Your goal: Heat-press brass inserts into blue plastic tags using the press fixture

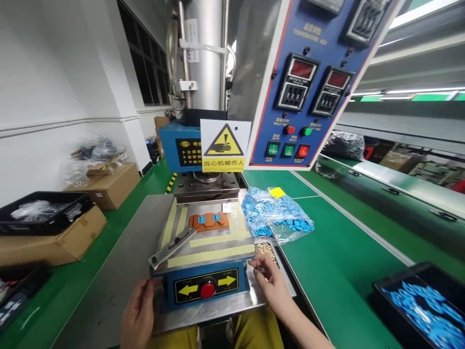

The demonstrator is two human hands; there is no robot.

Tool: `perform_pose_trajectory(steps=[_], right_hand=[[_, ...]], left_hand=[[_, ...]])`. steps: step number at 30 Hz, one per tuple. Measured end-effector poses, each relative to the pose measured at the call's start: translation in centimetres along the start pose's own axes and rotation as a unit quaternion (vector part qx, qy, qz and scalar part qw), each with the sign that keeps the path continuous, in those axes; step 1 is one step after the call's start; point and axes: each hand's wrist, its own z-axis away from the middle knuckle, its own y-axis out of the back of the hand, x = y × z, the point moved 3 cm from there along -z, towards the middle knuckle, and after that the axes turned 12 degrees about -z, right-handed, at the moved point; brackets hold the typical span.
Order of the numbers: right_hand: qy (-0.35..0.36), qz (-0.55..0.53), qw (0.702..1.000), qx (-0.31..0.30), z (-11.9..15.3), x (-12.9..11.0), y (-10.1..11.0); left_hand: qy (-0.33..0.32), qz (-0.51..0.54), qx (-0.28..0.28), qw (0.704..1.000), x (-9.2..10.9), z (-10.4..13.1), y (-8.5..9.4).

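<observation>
My left hand [140, 310] is at the left side of the blue machine base [170, 291], fingers stretched out and fingertips touching near its upper corner. On the opposite side, my right hand [269, 280] reaches the base with a fingertip while its other fingers curl in; a small dark bit shows between them, too small to name. Between the hands, the front panel carries a red button [208, 290] and yellow arrows. On the taped metal plate [214, 249] lies an orange-brown fixture [209, 226] with two small blue plastic pieces [202, 219]. A metal bar [172, 247] rests slanted beside it.
The press head [181, 145] with a warning sign [225, 145] hangs over the plate. A control box [290, 97] juts out at upper right. Beside the plate are a bag of blue pieces [272, 213] and a tray of brass parts [267, 252]. A black bin [390, 271] holds blue pieces.
</observation>
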Motion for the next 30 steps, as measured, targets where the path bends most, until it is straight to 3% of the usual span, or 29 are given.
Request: perform_pose_trajectory(steps=[3,6,9,12,17,22,25,30], right_hand=[[0.046,0.062,0.997,0.016,-1.2,-2.0,3.0],[0.078,0.156,0.981,0.088,-2.4,-3.0,8.4],[0.073,0.217,0.952,0.204,-3.3,-2.2,14.2],[0.051,0.303,0.914,0.265,-4.4,-0.7,17.3],[0.097,0.494,0.838,0.212,-8.5,-0.3,16.4],[0.026,0.624,0.750,0.217,-11.3,0.2,15.5],[0.040,0.642,0.740,0.197,-11.2,0.9,15.9],[0.078,0.611,0.767,0.180,-10.1,1.4,16.9]], left_hand=[[0.019,-0.033,0.000,0.999,0.2,-1.9,1.1],[0.029,-0.094,-0.015,0.995,0.8,-3.1,2.0],[0.036,-0.134,-0.026,0.990,1.6,-3.3,2.3],[0.027,-0.173,-0.037,0.984,2.2,-3.2,2.0],[-0.011,-0.221,-0.044,0.974,1.0,-3.6,1.1],[-0.041,-0.232,-0.021,0.972,-0.3,-4.0,0.7],[-0.052,-0.229,-0.010,0.972,-0.3,-4.1,0.5],[-0.060,-0.236,-0.007,0.970,-0.4,-4.2,0.3]])
